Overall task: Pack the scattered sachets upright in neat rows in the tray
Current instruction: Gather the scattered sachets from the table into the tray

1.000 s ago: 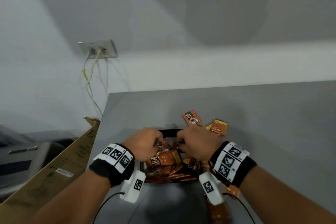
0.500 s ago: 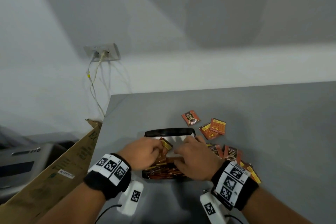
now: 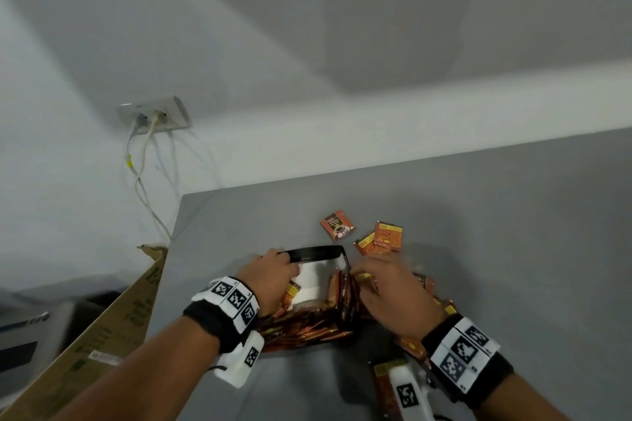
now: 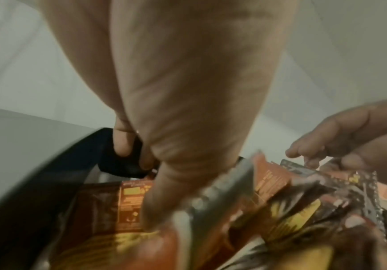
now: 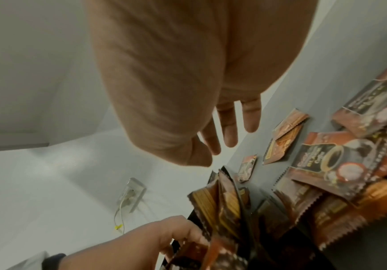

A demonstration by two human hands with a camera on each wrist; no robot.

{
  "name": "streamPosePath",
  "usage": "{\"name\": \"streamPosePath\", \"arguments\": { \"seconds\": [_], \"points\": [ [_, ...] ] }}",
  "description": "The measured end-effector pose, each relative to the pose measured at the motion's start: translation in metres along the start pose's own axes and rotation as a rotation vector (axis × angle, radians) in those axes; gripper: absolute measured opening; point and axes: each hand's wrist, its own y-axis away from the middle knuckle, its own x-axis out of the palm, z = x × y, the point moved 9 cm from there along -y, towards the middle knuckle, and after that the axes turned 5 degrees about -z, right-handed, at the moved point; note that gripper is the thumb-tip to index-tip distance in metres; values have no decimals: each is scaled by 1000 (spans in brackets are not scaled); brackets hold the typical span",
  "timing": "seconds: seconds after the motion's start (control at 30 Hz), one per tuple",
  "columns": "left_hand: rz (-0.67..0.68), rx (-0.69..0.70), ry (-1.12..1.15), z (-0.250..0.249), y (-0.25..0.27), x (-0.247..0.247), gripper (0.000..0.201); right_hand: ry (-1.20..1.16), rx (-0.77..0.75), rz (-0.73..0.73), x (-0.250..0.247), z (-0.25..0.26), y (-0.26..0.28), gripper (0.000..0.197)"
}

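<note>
A black tray [image 3: 314, 250] sits on the grey table [image 3: 496, 215]. Brown and orange sachets stand upright in a row [image 3: 307, 331] along its near side, and a few more sachets [image 3: 338, 294] stand against its right wall. My left hand [image 3: 273, 267] grips the tray's far left rim [image 4: 49, 173], fingers [image 4: 123, 144] curled over it and thumb down among the sachets. My right hand [image 3: 379, 278] hovers just right of the tray with straight fingers [image 5: 229, 131], holding nothing, over loose sachets [image 5: 349, 164].
More loose sachets [image 3: 337, 227] [image 3: 388, 236] lie flat beyond the tray, and others [image 3: 386, 383] lie under my right wrist. A cardboard box [image 3: 113, 328] stands left of the table edge. A wall socket [image 3: 154, 114] with hanging cables is behind.
Both hands left the sachets in the tray's middle. The left hand went to the far left rim and gripped it; the right hand moved out to the right of the tray.
</note>
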Motion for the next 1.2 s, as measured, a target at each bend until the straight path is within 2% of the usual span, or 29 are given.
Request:
{"name": "streamPosePath", "arguments": {
  "seconds": [0.1, 0.17, 0.33, 0.43, 0.57, 0.77, 0.87, 0.97, 1.03, 1.1, 1.13, 1.2],
  "points": [
    [-17, -42, 102, 5, 4, -10, 19, -54, 23, 8, 5, -2, 6, 31],
    [-17, -68, 208, 9, 9, -15, 10, -74, 39, 17, 11, -3, 8, 36],
    [117, -74, 509, 4, 40, -8, 25, -117, 71, 65, 24, -3, 12, 43],
    [104, -131, 623, 6, 57, -2, 27, -154, 104, 51, 23, 2, 11, 42],
    [17, -144, 514, 8, 64, -4, 37, -30, 71, 81, 24, 12, 6, 54],
    [10, -151, 510, 4, 64, -4, 41, 23, 27, 106, 27, 13, 7, 47],
    [-15, -149, 520, 3, 59, -7, 41, -27, 49, 81, 20, 6, 10, 50],
    [-139, -114, 528, -7, 52, -29, 39, -100, 153, -47, -8, -20, 10, 46],
    [-250, -61, 549, -28, 47, -55, 34, -44, 261, -130, -30, -50, 12, 35],
    [-339, -1, 545, -60, 42, -79, 24, 155, 380, -28, -34, -86, 18, 30],
    [-354, 24, 563, -79, 39, -88, 19, 227, 437, 40, -32, -102, 24, 36],
    [-303, 96, 626, -122, 29, -90, 16, 293, 493, 98, -26, -127, 32, 51]
  ]
}}
